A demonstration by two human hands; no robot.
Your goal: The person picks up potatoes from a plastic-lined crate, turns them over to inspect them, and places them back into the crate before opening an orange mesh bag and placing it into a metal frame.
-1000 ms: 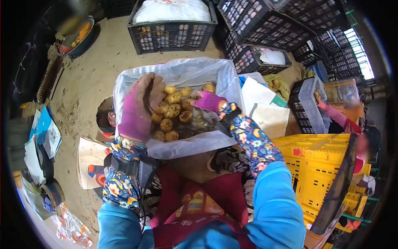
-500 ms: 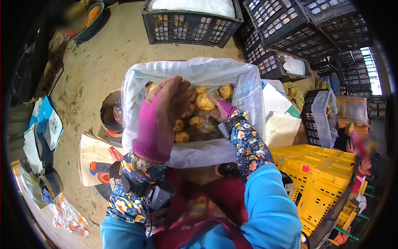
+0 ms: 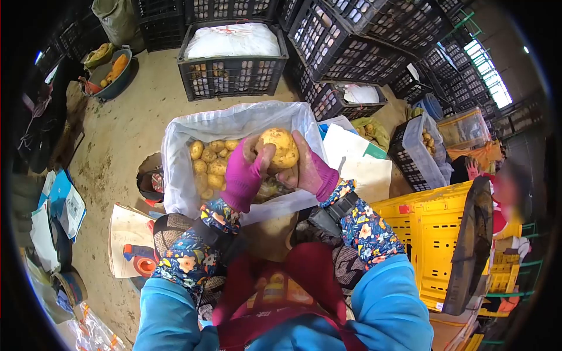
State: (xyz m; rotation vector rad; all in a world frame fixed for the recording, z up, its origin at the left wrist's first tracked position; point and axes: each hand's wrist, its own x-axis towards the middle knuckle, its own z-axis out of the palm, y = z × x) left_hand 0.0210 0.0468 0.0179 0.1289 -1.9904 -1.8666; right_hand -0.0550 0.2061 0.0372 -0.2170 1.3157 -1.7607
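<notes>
Both arms are bent in front of the chest, the forearms angling inward and upward. The left hand (image 3: pixel 243 175) and the right hand (image 3: pixel 309 171) meet raised at the middle, palms facing each other, fingers curled in a shared grip, thumbs up, wrists near each other.

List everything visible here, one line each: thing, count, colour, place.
large round yellow-brown produce piece: one, yellow-brown, held above the box.
smaller yellow-brown produce pieces: about a dozen, yellow-brown, inside the box.
white plastic-lined box: one, white, centre floor.
black lattice plastic crates: many, black, stacked top and right.
yellow plastic crate: one, yellow, right.
round grey-blue basin: one, grey-blue, upper left.
left hand: one, magenta glove, fingers gripping the piece's left side.
right hand: one, magenta glove, cupping its right side.
</notes>
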